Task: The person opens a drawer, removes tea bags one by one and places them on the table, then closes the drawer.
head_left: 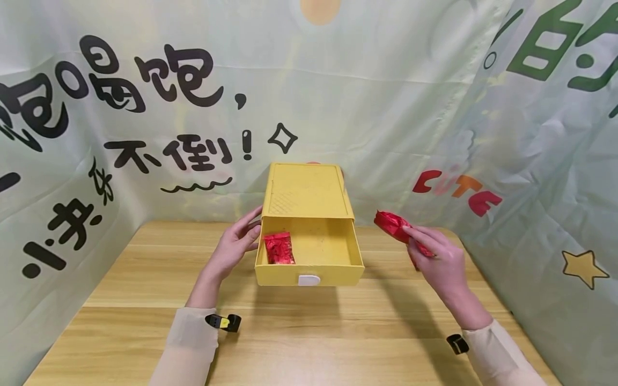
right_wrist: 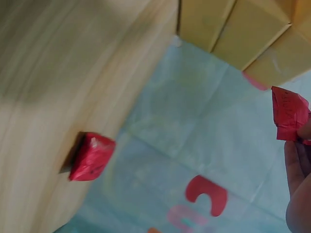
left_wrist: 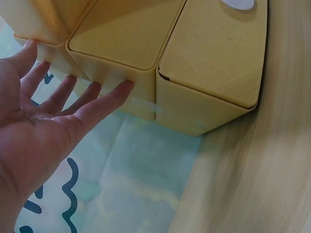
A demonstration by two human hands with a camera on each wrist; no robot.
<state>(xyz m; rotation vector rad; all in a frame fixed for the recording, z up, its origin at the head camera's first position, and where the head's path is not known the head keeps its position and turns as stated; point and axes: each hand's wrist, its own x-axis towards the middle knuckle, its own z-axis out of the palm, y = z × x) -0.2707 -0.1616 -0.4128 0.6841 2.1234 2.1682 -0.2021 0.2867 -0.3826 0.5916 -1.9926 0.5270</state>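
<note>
A yellow drawer box (head_left: 306,187) stands at the middle of the table, its top drawer (head_left: 333,276) pulled out towards me. In the drawer's left part lies a red foil packet (head_left: 279,248). My left hand (head_left: 234,244) is at the box's left side, fingers extended; in the left wrist view its fingertips touch the yellow wall (left_wrist: 141,90). To the right of the box, my right hand (head_left: 441,262) pinches another red packet (head_left: 392,225) between thumb and fingers, raised above the table. A further red packet (right_wrist: 92,156) lies on the table in the right wrist view.
The wooden table (head_left: 299,343) ends at a printed cloth backdrop (head_left: 376,118) behind the box and along both sides. A white tab (head_left: 309,280) sits on the drawer front. Dark straps (head_left: 457,344) are around the sleeves at both wrists.
</note>
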